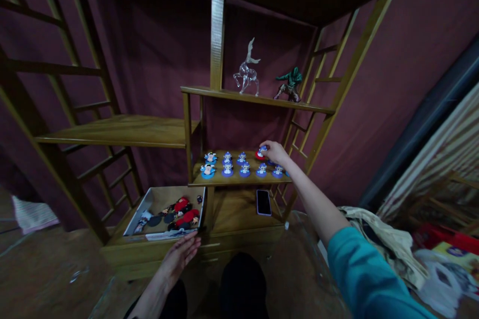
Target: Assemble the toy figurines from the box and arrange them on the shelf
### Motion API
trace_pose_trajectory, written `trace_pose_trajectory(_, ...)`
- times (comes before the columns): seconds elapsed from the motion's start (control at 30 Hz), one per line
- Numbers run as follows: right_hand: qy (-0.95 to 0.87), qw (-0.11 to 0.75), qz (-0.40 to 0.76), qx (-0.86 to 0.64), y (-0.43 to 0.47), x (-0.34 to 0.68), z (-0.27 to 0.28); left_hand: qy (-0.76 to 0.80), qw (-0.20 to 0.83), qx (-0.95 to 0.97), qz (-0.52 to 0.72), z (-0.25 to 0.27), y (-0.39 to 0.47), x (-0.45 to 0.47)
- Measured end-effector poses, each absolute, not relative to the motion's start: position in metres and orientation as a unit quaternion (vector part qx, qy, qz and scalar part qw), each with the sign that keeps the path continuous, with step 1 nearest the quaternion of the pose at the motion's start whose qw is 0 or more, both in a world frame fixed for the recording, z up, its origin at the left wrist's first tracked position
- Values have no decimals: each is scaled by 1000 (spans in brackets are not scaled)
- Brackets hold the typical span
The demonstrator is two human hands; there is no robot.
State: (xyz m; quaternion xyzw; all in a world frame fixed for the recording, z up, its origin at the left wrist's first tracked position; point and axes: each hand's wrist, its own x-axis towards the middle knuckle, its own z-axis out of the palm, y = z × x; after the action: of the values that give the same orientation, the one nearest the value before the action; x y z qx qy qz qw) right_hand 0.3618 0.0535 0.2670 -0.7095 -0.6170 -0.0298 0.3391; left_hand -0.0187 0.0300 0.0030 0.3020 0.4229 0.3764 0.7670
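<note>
My right hand (276, 152) reaches onto the middle shelf, its fingers closed around a small figurine (261, 152) with a purple-blue top and a red round base. Two rows of similar figurines stand on that shelf: purple ones such as this figurine (244, 169) and, at the left end, lighter ones on blue bases like this one (208, 171). My wrist and hand partly hide those at the back right. Palm turned up and fingers stretched, my left hand (181, 253) is empty just below the front edge of a shallow box (148, 209) holding red and black figures and dark discs.
A phone (264, 203) lies on the lower shelf board. On the upper shelf stand a clear deer ornament (247, 77) and a green-hooded figure (292, 83). A wooden post (217, 25) divides the upper shelves. Cloth (381, 239) and a plastic bag (439, 279) lie at right.
</note>
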Motion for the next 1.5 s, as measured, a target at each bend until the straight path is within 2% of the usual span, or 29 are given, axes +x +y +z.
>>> trace_pose_trajectory(0.13,-621,255,-28,-741,77,369,259,435,766,305,363,4,32,-20)
trace_pose_trajectory(0.3,-627,204,-18,-752,93,376,247,456,752,316,357,4,35,-19)
trace_pose_trajectory(0.83,-670,174,-17,-721,103,385,236,473,741,339,334,-3,40,-17)
trace_pose_trajectory(1.5,-672,73,7,-737,110,376,248,478,735,360,317,-2,35,-13)
